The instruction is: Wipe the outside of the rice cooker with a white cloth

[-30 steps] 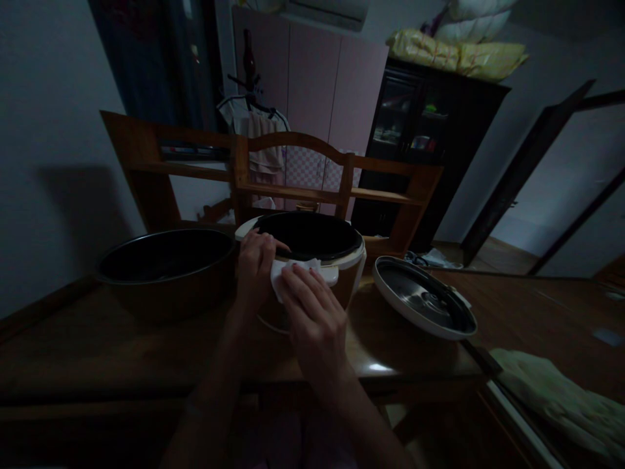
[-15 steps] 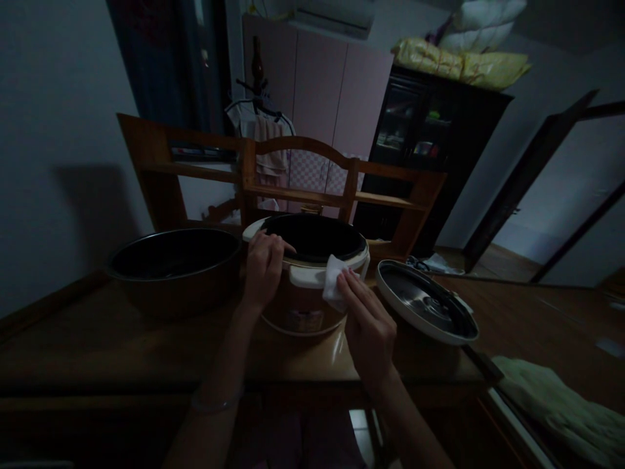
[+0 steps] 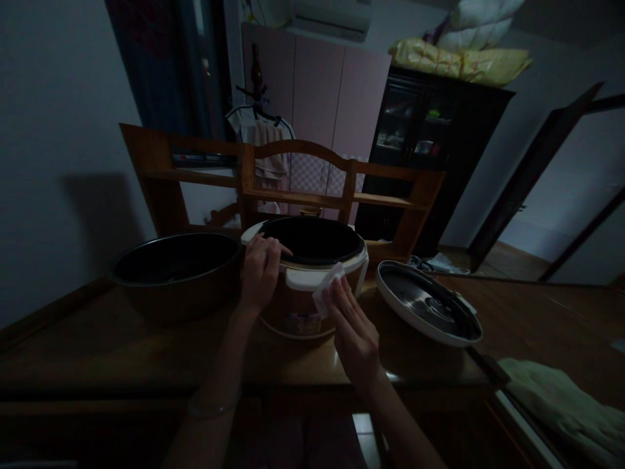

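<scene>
An open rice cooker [image 3: 299, 301], brown with a white rim and a dark inner pot, stands on the wooden table [image 3: 122, 352]. My left hand [image 3: 260, 272] grips its left rim, fingers curled over the edge. Pressed against the cooker's front right side is a white tissue [image 3: 324, 290], pinched in my right hand [image 3: 352, 326]. The room is dim.
A large dark bowl [image 3: 176, 268] sits to the left of the cooker. The cooker's lid [image 3: 428, 310] lies upturned on the right. A wooden shelf rack [image 3: 293, 189] stands behind. A pale green cloth [image 3: 556, 404] lies at lower right.
My right hand has carried the tissue from the cooker's front left, across to its right, then slightly back and down its front. The left hand stays on the rim.
</scene>
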The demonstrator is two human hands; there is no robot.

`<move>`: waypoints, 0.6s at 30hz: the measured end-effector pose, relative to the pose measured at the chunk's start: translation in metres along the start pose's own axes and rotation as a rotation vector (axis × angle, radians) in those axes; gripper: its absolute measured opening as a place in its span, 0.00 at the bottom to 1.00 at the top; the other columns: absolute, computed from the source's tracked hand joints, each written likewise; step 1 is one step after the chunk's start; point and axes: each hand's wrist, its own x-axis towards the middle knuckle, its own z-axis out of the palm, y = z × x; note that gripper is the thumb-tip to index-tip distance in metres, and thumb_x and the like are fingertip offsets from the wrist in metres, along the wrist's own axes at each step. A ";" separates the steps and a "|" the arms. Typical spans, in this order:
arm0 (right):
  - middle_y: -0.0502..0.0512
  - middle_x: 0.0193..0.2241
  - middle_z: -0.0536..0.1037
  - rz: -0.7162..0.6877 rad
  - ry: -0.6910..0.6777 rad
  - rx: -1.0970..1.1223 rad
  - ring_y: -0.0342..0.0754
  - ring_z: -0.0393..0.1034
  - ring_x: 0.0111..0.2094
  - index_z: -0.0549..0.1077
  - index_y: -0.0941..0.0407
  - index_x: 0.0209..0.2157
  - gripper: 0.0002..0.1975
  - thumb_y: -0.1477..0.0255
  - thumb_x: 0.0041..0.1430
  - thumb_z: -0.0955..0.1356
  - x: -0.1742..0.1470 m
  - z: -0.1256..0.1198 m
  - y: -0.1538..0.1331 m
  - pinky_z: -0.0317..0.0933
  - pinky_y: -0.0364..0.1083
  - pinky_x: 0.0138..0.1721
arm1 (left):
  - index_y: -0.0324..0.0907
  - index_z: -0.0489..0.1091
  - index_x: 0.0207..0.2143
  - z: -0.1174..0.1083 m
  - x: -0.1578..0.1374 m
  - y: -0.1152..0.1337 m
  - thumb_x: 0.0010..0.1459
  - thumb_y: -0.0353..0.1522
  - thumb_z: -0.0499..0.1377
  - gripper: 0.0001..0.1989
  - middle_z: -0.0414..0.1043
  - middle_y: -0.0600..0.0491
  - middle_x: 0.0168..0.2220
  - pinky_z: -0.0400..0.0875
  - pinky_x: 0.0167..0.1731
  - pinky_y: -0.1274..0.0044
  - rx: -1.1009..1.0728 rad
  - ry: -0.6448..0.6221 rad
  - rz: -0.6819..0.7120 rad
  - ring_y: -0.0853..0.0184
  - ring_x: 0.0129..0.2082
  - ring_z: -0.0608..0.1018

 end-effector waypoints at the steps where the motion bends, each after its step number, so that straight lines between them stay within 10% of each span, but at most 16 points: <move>1: 0.57 0.68 0.59 -0.019 -0.005 0.003 0.57 0.52 0.68 0.60 0.53 0.66 0.29 0.85 0.68 0.57 -0.005 0.001 0.004 0.62 0.59 0.64 | 0.46 0.72 0.28 0.000 0.000 0.000 0.70 0.40 0.42 0.24 0.75 0.53 0.33 0.57 0.63 0.67 -0.001 0.001 0.000 0.63 0.45 0.74; 18: 0.60 0.66 0.61 -0.133 -0.306 -0.070 0.52 0.46 0.70 0.70 0.60 0.57 0.26 0.88 0.61 0.57 -0.046 0.034 0.007 0.63 0.56 0.63 | 0.46 0.70 0.28 0.003 -0.001 -0.001 0.70 0.40 0.43 0.23 0.73 0.53 0.33 0.58 0.62 0.68 0.006 0.027 -0.013 0.63 0.45 0.73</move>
